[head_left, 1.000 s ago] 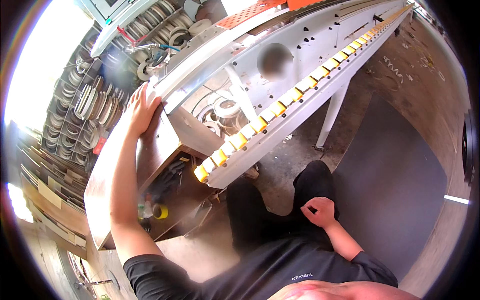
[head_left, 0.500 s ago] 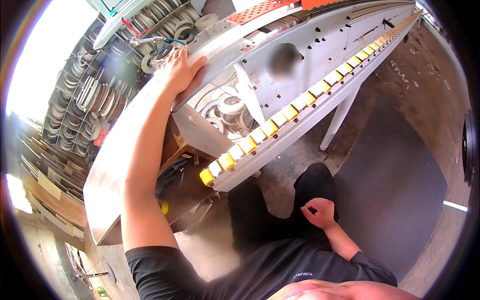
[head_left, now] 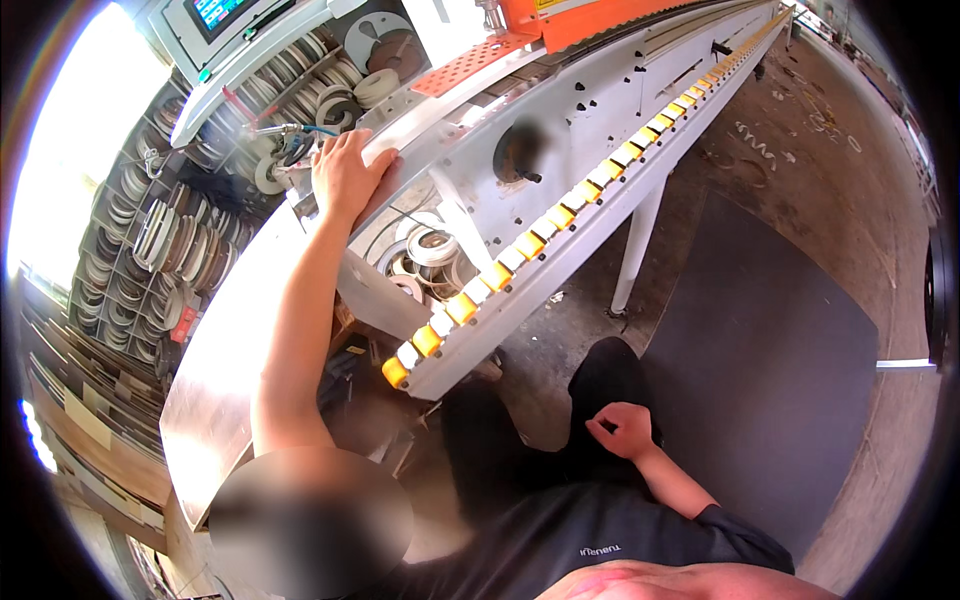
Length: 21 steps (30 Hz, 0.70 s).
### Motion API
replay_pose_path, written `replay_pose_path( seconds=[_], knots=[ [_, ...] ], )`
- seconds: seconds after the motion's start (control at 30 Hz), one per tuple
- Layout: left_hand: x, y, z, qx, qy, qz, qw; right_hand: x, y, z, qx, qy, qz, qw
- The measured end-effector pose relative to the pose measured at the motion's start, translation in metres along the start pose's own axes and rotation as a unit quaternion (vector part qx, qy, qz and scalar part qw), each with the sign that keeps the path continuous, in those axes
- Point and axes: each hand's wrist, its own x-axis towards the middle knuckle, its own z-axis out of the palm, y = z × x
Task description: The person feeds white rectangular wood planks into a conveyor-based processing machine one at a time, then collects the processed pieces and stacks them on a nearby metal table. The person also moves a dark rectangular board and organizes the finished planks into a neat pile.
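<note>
Left hand (head_left: 345, 178): palm down, fingers slightly parted, thumb spread wide, forearm extended forward. Right hand (head_left: 622, 430): fingers curled into a loose fist beside the thigh. One brown board (head_left: 376, 203) lies beneath the left hand at the near end of one white machine frame (head_left: 590, 120); one row of yellow-and-white rollers (head_left: 530, 244) runs alongside.

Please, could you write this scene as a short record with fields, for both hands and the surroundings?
Left hand: spread open, resting at the near end of the white machine
Right hand: loosely curled near the lap; contents not visible
Machine side: row of yellow and white rollers
Machine top: orange perforated plate
Left background: shelved rolls
Right side: dark flat sheet
</note>
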Motion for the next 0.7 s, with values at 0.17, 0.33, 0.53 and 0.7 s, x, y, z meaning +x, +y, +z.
replay_pose_path(
  seconds=[0.17,0.33,0.53,0.7],
  knots=[
    [0.000,-0.004,0.007,-0.058,-0.039,-0.002,0.998,0.004,0.015,0.000,-0.051,0.025,-0.016,0.998],
    [0.001,-0.020,0.017,-0.117,-0.064,-0.020,0.991,0.029,0.011,-0.005,-0.097,0.003,0.014,0.995],
    [0.005,-0.015,0.009,-0.158,-0.058,-0.009,0.986,0.062,-0.037,-0.013,-0.110,-0.059,0.127,0.984],
    [0.017,-0.002,-0.003,-0.150,-0.067,0.001,0.986,0.086,-0.109,-0.010,-0.095,-0.210,0.266,0.936]
  ],
)
